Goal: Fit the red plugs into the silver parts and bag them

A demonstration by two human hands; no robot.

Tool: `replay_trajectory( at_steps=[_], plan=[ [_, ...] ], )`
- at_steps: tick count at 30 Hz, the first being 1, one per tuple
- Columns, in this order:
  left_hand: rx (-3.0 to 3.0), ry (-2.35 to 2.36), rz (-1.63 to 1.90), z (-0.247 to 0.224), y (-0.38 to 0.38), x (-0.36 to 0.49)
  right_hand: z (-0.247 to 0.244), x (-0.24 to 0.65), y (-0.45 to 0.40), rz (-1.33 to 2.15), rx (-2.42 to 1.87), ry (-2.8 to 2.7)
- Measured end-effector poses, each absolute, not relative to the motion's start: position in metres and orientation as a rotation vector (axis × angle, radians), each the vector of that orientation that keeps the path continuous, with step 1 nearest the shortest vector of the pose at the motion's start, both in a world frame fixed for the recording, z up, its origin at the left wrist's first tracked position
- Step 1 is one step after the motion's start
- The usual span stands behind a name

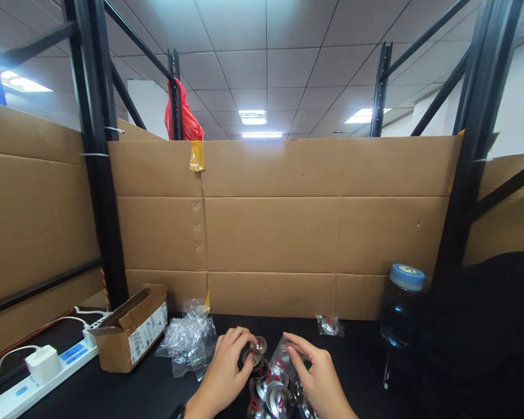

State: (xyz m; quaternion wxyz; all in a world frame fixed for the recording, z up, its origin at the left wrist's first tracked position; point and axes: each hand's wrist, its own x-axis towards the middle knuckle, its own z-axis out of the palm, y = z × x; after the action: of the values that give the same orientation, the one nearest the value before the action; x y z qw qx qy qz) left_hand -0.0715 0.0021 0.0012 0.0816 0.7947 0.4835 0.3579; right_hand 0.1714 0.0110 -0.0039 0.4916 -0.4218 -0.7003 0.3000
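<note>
My left hand [227, 368] has its thumb and fingers closed around a small round metal piece [254, 356], shiny with a red mark. To its right, my right hand [317, 372] pinches the top of a clear plastic bag [282, 356]. Below and between both hands lies a pile of shiny round metal pieces [280, 400] with red marks or red strands on them. Their exact kind is hard to make out. The bag hangs over part of the pile, and whether it has a piece inside is not clear.
Crumpled clear plastic bags [191, 337] lie left of my hands beside a cardboard box [135, 330]. A power strip [65, 369] with a white plug runs along the left. One small bagged piece [330, 325] lies near the cardboard wall [271, 233]. A blue-lidded bottle [399, 308] stands right, beside black fabric [484, 343].
</note>
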Motion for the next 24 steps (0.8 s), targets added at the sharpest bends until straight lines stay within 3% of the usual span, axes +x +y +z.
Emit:
replay_trajectory(
  at_steps=[16,24],
  plan=[
    [2.348,1.347,1.045,0.001,0.002,-0.067,0.012,0.173,0.003,0.518,-1.093,-1.846],
    [2.259,1.195,1.027,-0.003,-0.006,-0.058,-0.003,0.164,0.008,0.523,-1.085,-1.816]
  ],
)
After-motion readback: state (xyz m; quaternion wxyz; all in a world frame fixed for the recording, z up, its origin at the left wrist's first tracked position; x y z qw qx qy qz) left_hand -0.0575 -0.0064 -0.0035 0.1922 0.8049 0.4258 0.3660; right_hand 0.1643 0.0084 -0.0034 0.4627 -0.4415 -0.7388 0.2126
